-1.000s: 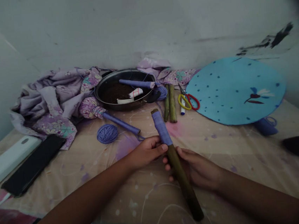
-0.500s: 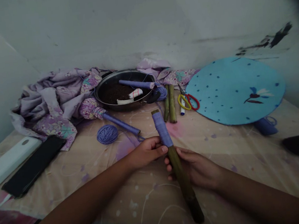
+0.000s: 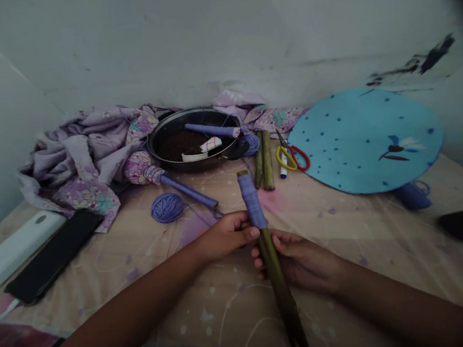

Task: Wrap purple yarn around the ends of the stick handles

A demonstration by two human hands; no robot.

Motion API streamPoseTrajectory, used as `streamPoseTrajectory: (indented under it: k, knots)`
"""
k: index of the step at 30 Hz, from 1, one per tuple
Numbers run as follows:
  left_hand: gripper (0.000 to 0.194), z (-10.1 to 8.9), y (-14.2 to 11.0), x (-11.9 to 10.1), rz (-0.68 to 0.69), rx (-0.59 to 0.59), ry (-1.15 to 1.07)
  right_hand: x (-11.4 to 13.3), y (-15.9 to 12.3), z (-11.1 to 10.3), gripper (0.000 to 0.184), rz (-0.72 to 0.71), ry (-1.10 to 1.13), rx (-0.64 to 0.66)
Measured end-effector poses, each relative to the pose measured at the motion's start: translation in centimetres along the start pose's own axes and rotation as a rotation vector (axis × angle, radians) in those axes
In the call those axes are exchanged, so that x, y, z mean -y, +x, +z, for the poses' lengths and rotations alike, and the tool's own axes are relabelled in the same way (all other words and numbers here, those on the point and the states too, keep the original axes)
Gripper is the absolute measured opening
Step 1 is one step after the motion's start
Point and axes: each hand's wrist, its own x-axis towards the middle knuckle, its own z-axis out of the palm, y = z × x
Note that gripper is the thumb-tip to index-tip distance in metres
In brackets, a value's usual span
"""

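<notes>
Both my hands grip a green-brown plant stick (image 3: 282, 294), tilted with its far end up and its near end by the table's front edge. Purple yarn (image 3: 251, 201) is wound tightly around its upper part. My left hand (image 3: 235, 232) is closed with thumb and fingers at the lower edge of the winding. Just below, my right hand (image 3: 295, 257) wraps the bare part, its fingertips showing behind the stick. A purple yarn ball (image 3: 166, 207) lies to the left, beside a yarn-wrapped stick (image 3: 190, 191) with a floral cloth head.
A dark pan (image 3: 168, 158) holds brown crumbly material and another wrapped stick. Bare sticks (image 3: 267, 162), scissors (image 3: 285, 158) and a blue round board (image 3: 347, 146) stand right of it. Floral cloth (image 3: 86, 155), a black phone (image 3: 55, 256) and a white device (image 3: 17, 248) are at left.
The stick has turned a little in my hands, its lower end shifting left. My right hand's fingers have moved slightly left around it. My left hand stays nearly in place.
</notes>
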Motion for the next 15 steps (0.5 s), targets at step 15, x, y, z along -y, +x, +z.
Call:
streamPoseTrajectory:
  k: [15]
  knots:
    - [0.037, -0.02, -0.03, 0.02, 0.002, 0.045, -0.069, 0.04, -0.28, 0.09, 0.019, -0.029, 0.015, -0.04]
